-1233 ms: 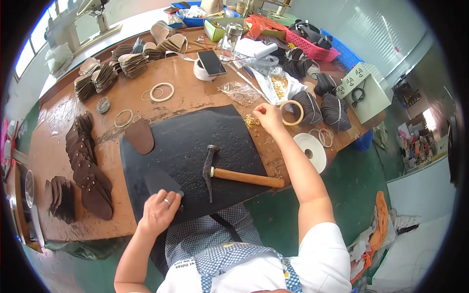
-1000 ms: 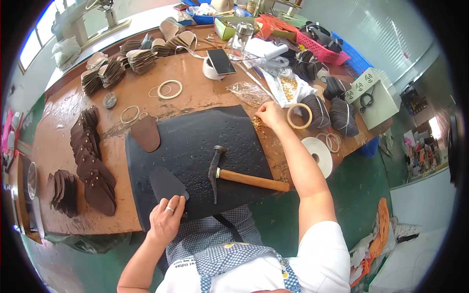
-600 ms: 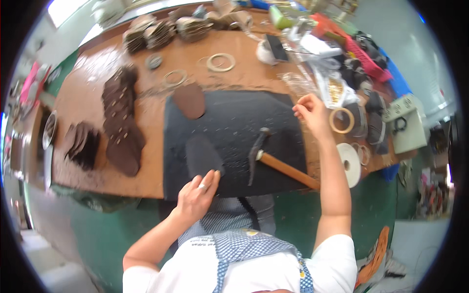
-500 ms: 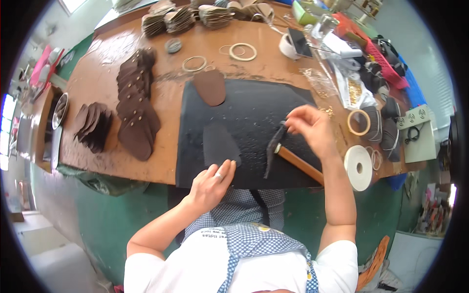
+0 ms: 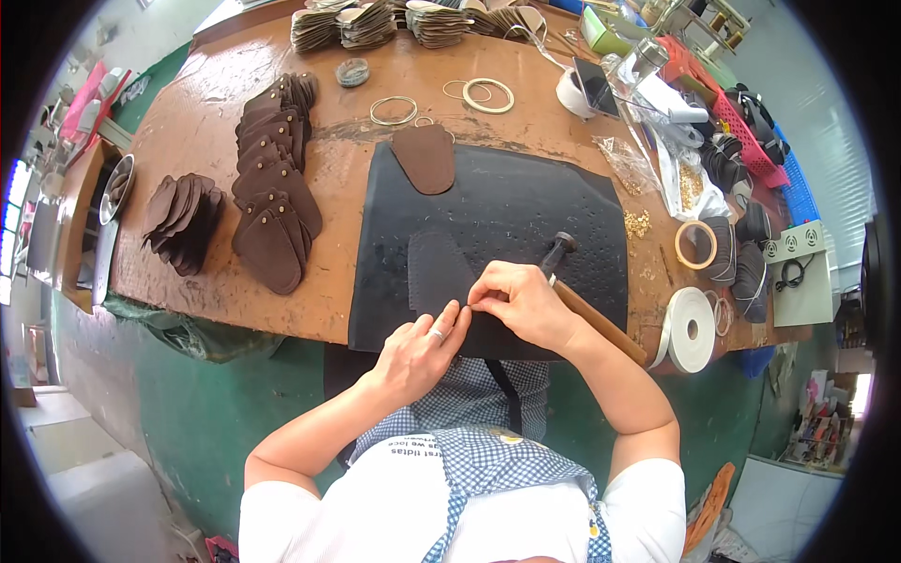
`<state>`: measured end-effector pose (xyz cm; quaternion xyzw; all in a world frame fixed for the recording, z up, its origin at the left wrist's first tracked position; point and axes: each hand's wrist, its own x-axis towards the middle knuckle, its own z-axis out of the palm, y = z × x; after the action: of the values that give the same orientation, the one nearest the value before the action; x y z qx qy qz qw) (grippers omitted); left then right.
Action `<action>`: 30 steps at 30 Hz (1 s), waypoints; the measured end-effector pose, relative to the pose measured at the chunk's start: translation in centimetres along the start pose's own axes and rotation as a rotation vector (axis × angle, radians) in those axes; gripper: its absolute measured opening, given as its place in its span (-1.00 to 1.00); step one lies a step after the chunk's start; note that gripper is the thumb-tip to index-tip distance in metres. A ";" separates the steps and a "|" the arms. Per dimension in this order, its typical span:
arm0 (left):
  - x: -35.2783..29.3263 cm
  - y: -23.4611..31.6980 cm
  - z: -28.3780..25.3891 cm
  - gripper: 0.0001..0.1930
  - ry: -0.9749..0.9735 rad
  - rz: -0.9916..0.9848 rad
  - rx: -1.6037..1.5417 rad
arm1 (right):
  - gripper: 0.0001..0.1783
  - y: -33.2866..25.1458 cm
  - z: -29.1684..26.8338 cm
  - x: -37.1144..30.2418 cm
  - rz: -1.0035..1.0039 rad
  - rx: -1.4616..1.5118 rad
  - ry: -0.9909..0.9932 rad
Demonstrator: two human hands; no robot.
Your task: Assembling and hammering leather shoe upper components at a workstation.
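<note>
On the black work mat (image 5: 591,192) lies a dark tapered piece (image 5: 434,267), probably leather, with small marks along its edge. My left hand (image 5: 413,358), a ring on one finger, holds its near end with the fingers drawn together. Right beside those fingertips, my right hand (image 5: 521,302) pinches at the piece's near right corner. Whatever sits in that pinch is too small to make out. Partly behind my right wrist lies a hammer with a dark head (image 5: 560,250) and a wooden handle (image 5: 605,324). A brown leather piece (image 5: 424,161) rests at the mat's far edge.
Stacked brown pieces with studs (image 5: 272,239) and plain dark pieces (image 5: 183,220) stand on the left. Rings (image 5: 488,95) and a tin (image 5: 352,72) lie beyond the mat. Gold bits (image 5: 636,223), a tape roll (image 5: 695,245) and a white roll (image 5: 690,328) are at the right.
My right hand has come down and left from above the hammer to meet my left fingertips. A blurred dark shape by the handle is gone; the hammer head now shows there.
</note>
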<state>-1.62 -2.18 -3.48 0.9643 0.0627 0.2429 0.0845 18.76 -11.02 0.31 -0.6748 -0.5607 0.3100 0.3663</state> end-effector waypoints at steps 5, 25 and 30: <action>-0.4 -0.3 0.4 -0.44 0.020 -0.019 -0.067 | -0.92 0.0 0.4 0.4 0.033 -0.028 -0.030; 0.7 -0.4 -1.9 -0.57 0.035 -0.217 -0.197 | -0.83 -1.7 -0.4 3.3 0.223 -0.319 -0.243; -2.4 -0.1 -2.5 -0.51 -0.028 -0.158 -0.157 | -0.85 -2.6 1.7 -4.1 -0.107 -0.024 0.478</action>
<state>-4.90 -2.10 -2.46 0.9501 0.1179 0.2263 0.1793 15.27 -14.56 1.63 -0.7026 -0.4968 0.1149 0.4964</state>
